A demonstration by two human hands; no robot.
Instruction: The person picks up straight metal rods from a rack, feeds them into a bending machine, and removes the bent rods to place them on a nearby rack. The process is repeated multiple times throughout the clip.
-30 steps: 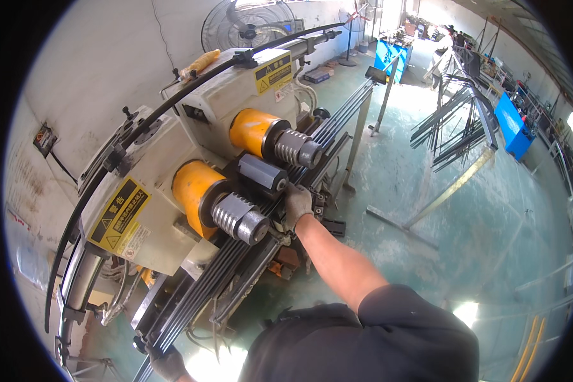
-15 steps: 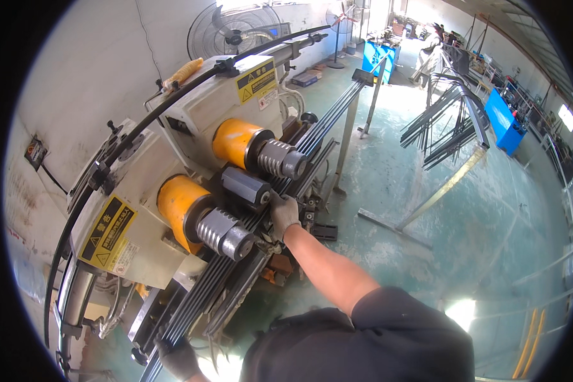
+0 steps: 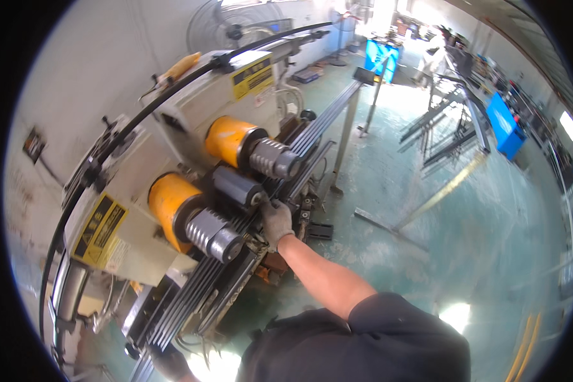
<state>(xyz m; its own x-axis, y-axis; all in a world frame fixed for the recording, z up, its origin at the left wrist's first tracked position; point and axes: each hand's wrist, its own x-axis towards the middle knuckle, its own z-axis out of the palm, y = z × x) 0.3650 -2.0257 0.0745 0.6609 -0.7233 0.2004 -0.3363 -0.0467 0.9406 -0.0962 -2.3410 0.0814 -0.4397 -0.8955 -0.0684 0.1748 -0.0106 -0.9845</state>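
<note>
Several long, thin dark metal bars (image 3: 188, 294) lie side by side through a machine, running from lower left to upper right. My left hand (image 3: 170, 363), in a dark glove and blurred, is closed round the bars at their near end. My right hand (image 3: 277, 224), in a grey glove, is closed beside the bars, just below the end of a dark faceted cylinder (image 3: 237, 184); its fingertips are hidden. Two orange collars (image 3: 172, 200) with ridged steel shafts (image 3: 215, 235) stick out of the machine, one on each side of that cylinder.
The machine's pale housing (image 3: 134, 235) carries yellow warning labels (image 3: 100, 230). A black curved rail (image 3: 165, 99) arches over it. A stand (image 3: 363, 76) supports the bars' far end. To the right, a rack (image 3: 471, 121) holds dark bars. Fans (image 3: 234, 33) stand along the wall.
The view has shifted slightly, and machine and bars appear a little further left. Both hands stay at about the same places on the machine and the bars.
</note>
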